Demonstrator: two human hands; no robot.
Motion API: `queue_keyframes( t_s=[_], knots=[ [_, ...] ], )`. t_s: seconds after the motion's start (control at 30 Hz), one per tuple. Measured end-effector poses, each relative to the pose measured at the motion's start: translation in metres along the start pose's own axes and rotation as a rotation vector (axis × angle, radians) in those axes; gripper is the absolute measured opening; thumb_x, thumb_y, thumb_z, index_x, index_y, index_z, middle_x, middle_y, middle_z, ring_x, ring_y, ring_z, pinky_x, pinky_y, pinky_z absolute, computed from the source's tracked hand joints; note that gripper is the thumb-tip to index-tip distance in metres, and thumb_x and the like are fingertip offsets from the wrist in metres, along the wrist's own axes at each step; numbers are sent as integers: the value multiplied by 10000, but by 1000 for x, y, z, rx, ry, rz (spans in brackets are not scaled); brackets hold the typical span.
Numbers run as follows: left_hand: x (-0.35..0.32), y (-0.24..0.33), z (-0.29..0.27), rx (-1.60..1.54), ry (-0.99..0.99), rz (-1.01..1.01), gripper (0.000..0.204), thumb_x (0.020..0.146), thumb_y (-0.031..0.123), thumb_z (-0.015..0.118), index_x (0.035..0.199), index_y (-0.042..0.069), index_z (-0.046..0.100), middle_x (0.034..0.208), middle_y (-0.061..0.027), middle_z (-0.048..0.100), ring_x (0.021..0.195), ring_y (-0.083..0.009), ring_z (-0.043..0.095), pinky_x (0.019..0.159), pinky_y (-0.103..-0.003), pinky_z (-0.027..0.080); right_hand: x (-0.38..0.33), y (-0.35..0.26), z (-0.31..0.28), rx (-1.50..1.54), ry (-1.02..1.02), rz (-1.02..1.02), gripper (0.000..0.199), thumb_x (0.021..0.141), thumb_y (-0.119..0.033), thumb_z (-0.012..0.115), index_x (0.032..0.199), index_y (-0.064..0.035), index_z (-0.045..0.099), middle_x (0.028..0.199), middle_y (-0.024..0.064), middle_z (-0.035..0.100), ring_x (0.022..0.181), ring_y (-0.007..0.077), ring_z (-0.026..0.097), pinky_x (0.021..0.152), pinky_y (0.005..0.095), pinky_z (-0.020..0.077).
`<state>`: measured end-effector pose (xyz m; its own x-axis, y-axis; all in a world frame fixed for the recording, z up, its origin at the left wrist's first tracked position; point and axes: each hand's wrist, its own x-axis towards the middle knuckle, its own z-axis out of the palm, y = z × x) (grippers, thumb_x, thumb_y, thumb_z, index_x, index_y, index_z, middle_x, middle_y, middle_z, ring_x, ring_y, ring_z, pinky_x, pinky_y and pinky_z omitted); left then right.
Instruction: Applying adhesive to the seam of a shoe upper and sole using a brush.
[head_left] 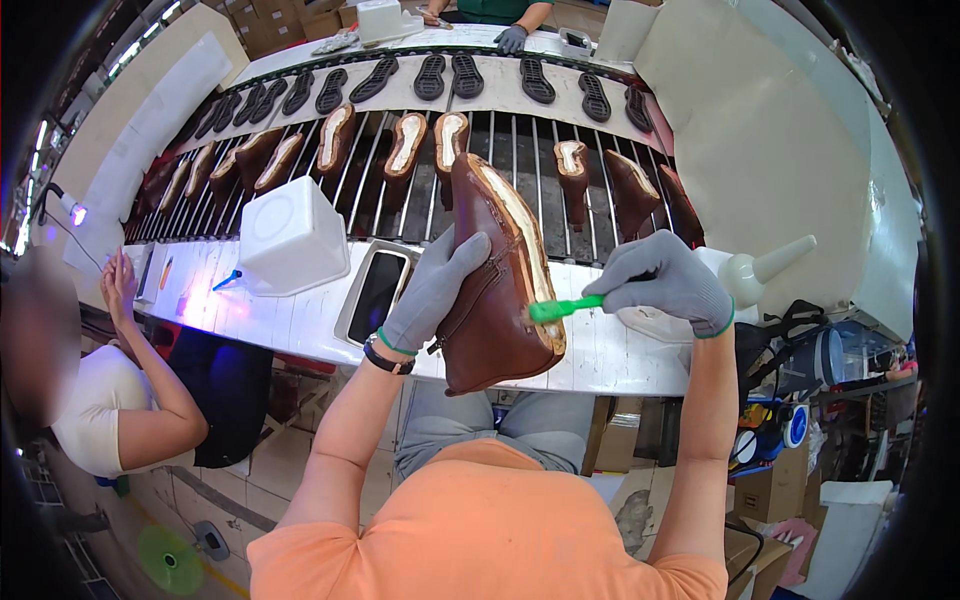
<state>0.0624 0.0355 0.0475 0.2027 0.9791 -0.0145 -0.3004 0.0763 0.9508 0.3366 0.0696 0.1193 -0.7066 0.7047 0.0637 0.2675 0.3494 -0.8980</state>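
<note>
My left hand (432,290), in a grey glove, grips a brown leather boot (490,330) by its side. The boot is tilted so that its underside, pale and edged in tan, faces up and to the right. A zipper runs along the leather near my left thumb. Between the fingers of my gloved right hand (668,282) is a small green brush (572,306). Its head reaches the lower edge of the boot's underside and appears to touch it; the bristles are hard to make out.
Behind the white worktable (600,365), more brown boots lie soles-up on a roller rack (515,200). Black soles (430,78) line the belt beyond. A white container (290,235), a phone in a tray (378,293) and a white bottle (760,270) flank me. Co-workers sit left and opposite.
</note>
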Motion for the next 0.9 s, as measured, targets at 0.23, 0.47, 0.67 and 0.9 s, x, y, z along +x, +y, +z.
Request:
queue_keyframes(
  t_s=[0.23, 0.47, 0.67, 0.9],
  knots=[
    [10, -14, 0, -101, -92, -258, 518, 961, 418, 522, 1272, 4, 503, 1144, -74, 612, 987, -135, 606, 886, -277, 492, -7, -6, -12, 0, -139, 100, 230, 677, -18, 790, 902, 0, 747, 719, 73, 680, 636, 107, 588, 590, 252, 436],
    [14, -25, 10, -266, -126, -554, 516, 985, 431, 476, 1319, 39, 483, 1224, -80, 592, 1070, -146, 594, 958, -283, 472, 2, -6, -22, 53, -228, 78, 218, 699, -25, 788, 911, -2, 744, 735, 77, 689, 665, 110, 614, 604, 252, 454],
    [14, -60, 13, -420, -259, -516, 456, 1013, 388, 438, 1311, 46, 487, 1216, -34, 577, 1060, -75, 546, 955, -225, 437, 14, 4, -24, 136, -252, 42, 258, 638, -38, 818, 879, 17, 744, 741, 93, 697, 640, 136, 605, 590, 253, 459],
    [7, -69, 40, -351, -394, -283, 353, 994, 268, 485, 1274, 57, 454, 1130, -64, 573, 955, -70, 577, 822, -220, 504, 26, 8, -29, 224, -311, 69, 234, 692, -24, 789, 914, 25, 733, 793, 72, 696, 707, 100, 616, 658, 225, 480]
  ],
)
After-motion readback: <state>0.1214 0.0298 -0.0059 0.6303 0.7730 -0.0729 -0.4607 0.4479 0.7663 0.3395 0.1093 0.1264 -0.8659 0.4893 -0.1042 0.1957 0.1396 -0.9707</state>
